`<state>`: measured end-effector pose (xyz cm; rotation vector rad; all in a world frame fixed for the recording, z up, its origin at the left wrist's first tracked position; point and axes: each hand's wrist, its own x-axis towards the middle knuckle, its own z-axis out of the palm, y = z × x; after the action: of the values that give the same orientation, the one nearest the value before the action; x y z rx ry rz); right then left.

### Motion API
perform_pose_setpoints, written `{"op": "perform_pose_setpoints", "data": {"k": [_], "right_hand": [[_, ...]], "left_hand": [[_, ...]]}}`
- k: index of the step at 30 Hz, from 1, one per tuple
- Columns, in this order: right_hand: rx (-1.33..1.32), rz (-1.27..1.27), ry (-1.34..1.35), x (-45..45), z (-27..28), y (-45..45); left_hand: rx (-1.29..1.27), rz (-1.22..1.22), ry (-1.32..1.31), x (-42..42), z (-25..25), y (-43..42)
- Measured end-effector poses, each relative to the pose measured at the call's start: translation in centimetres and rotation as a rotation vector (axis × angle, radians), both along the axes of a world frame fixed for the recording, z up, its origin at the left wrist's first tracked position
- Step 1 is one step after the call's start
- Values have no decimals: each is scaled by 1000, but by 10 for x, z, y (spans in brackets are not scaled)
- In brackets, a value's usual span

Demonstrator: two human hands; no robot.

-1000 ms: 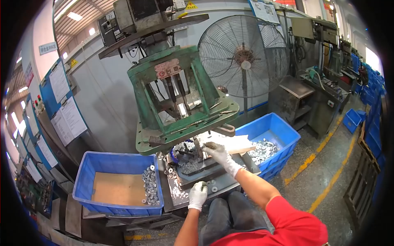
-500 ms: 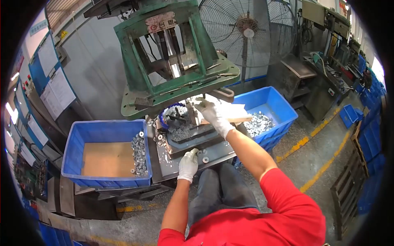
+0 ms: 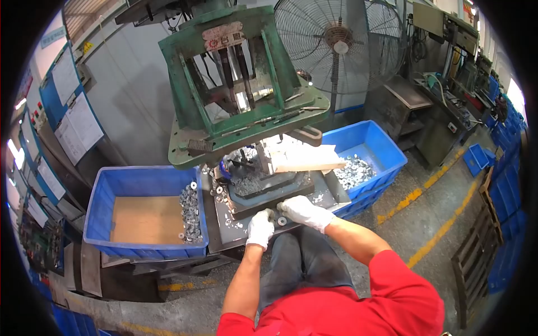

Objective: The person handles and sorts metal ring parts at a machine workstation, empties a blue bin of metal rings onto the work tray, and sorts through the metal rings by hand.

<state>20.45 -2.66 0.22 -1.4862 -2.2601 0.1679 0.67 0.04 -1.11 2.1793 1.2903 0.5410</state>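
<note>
My left hand [image 3: 261, 228], in a white glove, is at the front edge of the metal work table [image 3: 231, 231], its fingertips closed on something I cannot make out. Close beside it on the right is my gloved right hand [image 3: 304, 213], fingers pinched together near the left fingertips; what it holds, if anything, is too small to tell. A round washer-like part [image 3: 282, 221] lies just below the hands. Behind them sits the dark die block [image 3: 269, 187] under the green press [image 3: 246, 126], with metal bits around it.
A blue bin [image 3: 145, 249] with a brown board and small metal parts stands at left. Another blue bin [image 3: 392, 151] with metal parts is at right, beside a pale board [image 3: 308, 158]. A large fan [image 3: 339, 45] stands behind.
My right hand has come back from under the press to the table's front edge, beside my left hand. The view first tilted down, then stayed nearly the same.
</note>
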Motion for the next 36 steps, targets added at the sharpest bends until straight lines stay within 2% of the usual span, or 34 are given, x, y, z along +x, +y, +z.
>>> {"op": "perform_pose_setpoints", "data": {"k": [1, 5, 6, 9, 10, 11, 13, 16, 19, 22, 26, 27, 29, 30, 36], "right_hand": [[23, -1, -12, -1, 4, 0], [7, -80, -124, 4, 25, -11], [-67, -111, -143, 4, 35, -12], [115, -91, 382, 13, 56, -5], [-4, -198, 534, 12, 85, -8], [-30, -276, 548, 16, 82, 10], [-140, -333, 891, 18, 109, 24], [-86, -247, 1014, 17, 107, 61], [-107, -227, 899, 14, 113, 70], [-79, -253, 974, 12, 107, 81], [-87, -242, 893, 21, 96, 104], [39, -210, 665, 29, 78, 116], [-87, -248, 812, 27, 100, 112], [-143, -333, 717, 24, 120, 105], [26, -328, 694, 26, 106, 98]], "left_hand": [[-36, 16, -30, 0, 5, -2], [123, 64, 26, 1, 23, -11], [80, 79, -24, -1, 25, -13], [34, 62, -239, -6, 21, -10], [23, 58, -239, -5, 22, -10], [11, 54, -239, -3, 22, -10], [23, 44, -242, -1, 26, -13], [108, 44, -276, -2, 22, -16], [135, 59, -284, 0, 22, -16], [140, 60, -278, 2, 22, -14], [69, 93, -347, 2, 27, -16], [134, 76, -364, 1, 31, -18], [55, 91, -434, 0, 33, -19], [42, 91, -402, -1, 32, -18], [27, 112, -441, -3, 35, -24]]}}
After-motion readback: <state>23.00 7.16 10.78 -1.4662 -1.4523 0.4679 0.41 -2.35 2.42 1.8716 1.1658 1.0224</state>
